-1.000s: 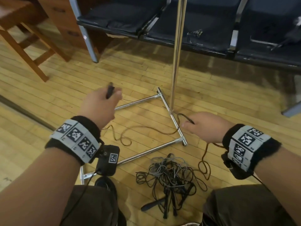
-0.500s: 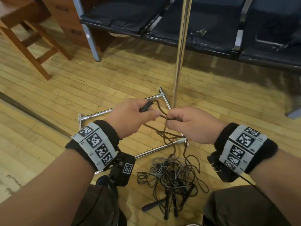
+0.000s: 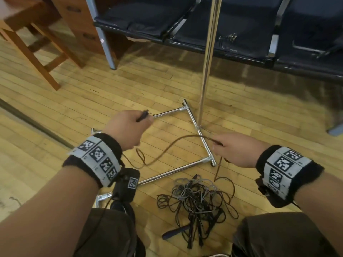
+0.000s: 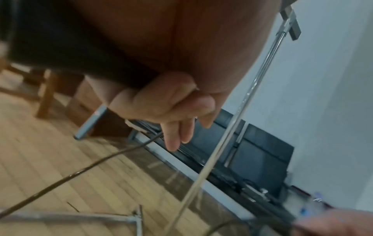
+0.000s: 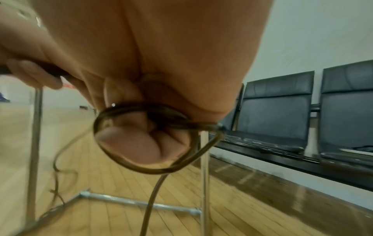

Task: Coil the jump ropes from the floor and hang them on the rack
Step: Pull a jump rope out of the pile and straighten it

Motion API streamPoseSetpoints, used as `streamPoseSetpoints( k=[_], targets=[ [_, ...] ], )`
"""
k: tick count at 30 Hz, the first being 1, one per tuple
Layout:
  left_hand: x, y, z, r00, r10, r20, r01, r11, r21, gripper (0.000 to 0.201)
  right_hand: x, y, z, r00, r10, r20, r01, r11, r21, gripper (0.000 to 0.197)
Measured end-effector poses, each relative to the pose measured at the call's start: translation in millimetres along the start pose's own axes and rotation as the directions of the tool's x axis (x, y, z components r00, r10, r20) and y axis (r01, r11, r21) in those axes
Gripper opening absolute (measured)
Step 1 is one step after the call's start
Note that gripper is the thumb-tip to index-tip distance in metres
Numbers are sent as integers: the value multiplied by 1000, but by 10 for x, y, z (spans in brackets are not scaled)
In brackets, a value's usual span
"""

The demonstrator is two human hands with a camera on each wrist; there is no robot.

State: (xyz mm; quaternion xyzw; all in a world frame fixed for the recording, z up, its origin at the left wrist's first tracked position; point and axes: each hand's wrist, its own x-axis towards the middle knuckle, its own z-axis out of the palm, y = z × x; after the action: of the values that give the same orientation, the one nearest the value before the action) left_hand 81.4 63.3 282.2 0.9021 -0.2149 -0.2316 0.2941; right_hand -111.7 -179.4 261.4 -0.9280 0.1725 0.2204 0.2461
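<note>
My left hand (image 3: 143, 121) grips the black handle (image 3: 142, 115) of a brown jump rope (image 3: 168, 147). That rope sags across to my right hand (image 3: 216, 145), which pinches it above the rack's chrome base (image 3: 193, 118). In the right wrist view a small loop of brown rope (image 5: 123, 159) wraps my curled fingers (image 5: 129, 143). The left wrist view shows curled fingers (image 4: 171, 102) with the rope (image 4: 80, 170) trailing down. A tangled pile of jump ropes (image 3: 196, 199) lies on the floor between my knees. The rack's upright pole (image 3: 208, 62) rises behind my hands; its top is out of view.
A row of dark blue seats (image 3: 241, 25) stands along the wall behind the rack. A wooden stool (image 3: 37, 43) and a wooden cabinet (image 3: 79, 21) are at the back left. The floor is light wood planks (image 3: 55, 112). My knees (image 3: 278, 236) frame the rope pile.
Half a second ago my hands met near the pole. They have since drawn apart, the left up and left, the right to the right, stretching a length of brown rope between them.
</note>
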Motion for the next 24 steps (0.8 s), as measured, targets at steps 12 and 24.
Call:
streamPoseSetpoints(
  k=[12, 24],
  targets=[
    [-64, 305, 333, 849, 297, 437, -137, 922, -361, 31, -77, -632, -221, 959, -274, -78, 284, 937, 206, 17],
    [118, 33, -155, 985, -68, -161, 3, 928, -372, 35, 81, 125, -84, 996, 20, -84, -14, 998, 68, 24]
  ],
)
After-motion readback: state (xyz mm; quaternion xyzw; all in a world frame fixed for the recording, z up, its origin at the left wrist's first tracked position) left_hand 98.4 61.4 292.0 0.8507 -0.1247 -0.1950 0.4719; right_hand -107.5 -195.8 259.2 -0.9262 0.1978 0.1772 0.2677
